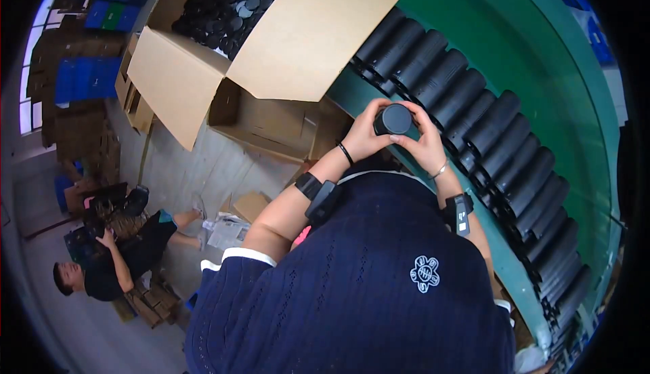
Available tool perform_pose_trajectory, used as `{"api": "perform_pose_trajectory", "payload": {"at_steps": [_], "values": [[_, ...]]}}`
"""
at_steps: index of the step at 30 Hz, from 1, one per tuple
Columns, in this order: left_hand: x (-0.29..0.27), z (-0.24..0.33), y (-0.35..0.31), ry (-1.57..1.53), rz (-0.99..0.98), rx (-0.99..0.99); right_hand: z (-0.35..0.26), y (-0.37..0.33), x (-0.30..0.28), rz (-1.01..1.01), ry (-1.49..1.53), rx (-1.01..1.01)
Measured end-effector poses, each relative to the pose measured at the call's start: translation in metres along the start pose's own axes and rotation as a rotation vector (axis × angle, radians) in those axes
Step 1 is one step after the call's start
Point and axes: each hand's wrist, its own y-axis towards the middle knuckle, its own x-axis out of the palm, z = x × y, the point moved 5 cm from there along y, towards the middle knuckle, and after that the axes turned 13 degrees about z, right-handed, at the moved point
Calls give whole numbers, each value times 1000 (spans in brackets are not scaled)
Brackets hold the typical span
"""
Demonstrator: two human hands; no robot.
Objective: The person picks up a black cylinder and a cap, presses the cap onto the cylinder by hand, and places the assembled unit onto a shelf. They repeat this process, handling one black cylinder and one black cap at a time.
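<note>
Both my hands are wrapped round a black cylindrical tube [394,120], seen end-on with a flat round top facing up. My left hand [365,135] curls round its left side, and my right hand [428,145] closes on its right side. The two thumbs meet at the near edge of its top. How far the tube reaches down is hidden. Just beyond my hands, several black tubes [457,99] lie side by side in a long curving row. An open cardboard box [308,35] at the upper left holds a heap of round black caps [233,5].
The row rests along a green workbench [535,55] with a raised edge. Another cardboard box [264,123] stands below the box of caps. At the left, a person [125,259] holds something dark. Blue crates [88,79] and more cartons stand farther back.
</note>
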Motion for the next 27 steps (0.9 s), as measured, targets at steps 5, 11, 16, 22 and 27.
{"api": "perform_pose_trajectory", "payload": {"at_steps": [5, 11, 16, 22, 27], "values": [[-6, 12, -2, 252, 58, 284, -11, 2, 7, -70, 100, 87], [-19, 1, 23, 28, 12, 62, -5, 25, 21, 24, -10, 133], [-13, -14, 18, -441, -101, -87, 1, 25, 9, -105, 24, 107], [-18, -11, 10, -166, 12, 99, -3, 29, 19, -252, -236, -51], [-8, -15, 3, 158, 238, 195, 9, 18, 23, -49, 69, 69]]}}
